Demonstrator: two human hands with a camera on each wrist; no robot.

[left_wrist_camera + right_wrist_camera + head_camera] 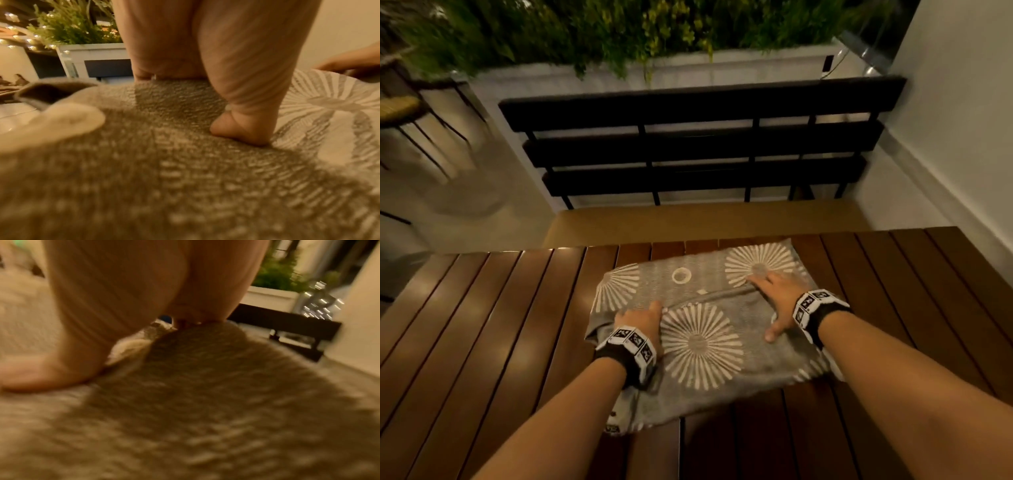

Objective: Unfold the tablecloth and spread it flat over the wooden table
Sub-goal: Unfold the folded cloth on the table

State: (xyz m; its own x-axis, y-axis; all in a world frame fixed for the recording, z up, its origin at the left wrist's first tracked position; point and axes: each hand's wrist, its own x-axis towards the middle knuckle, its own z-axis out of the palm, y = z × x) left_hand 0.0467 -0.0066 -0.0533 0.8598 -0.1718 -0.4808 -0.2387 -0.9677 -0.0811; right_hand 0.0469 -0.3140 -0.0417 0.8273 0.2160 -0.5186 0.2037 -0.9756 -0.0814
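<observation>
The grey tablecloth [702, 342] with white sunburst prints lies folded on the wooden slatted table [482, 325], a folded flap edge running across its middle. My left hand [640, 317] sits at the left end of that flap edge. Its thumb [242, 129] presses on top of the cloth [185, 178], and its fingers hook over the edge, tips hidden. My right hand [774, 301] lies flat on the right part of the cloth [205, 402], fingers straight and spread toward the fold line, thumb [41, 373] pressed down on the fabric.
A dark slatted bench [702, 144] stands beyond the table's far edge, with a white planter [654, 72] of green plants behind it. A white wall [962, 120] rises at the right. Bare table boards show left, right and in front of the cloth.
</observation>
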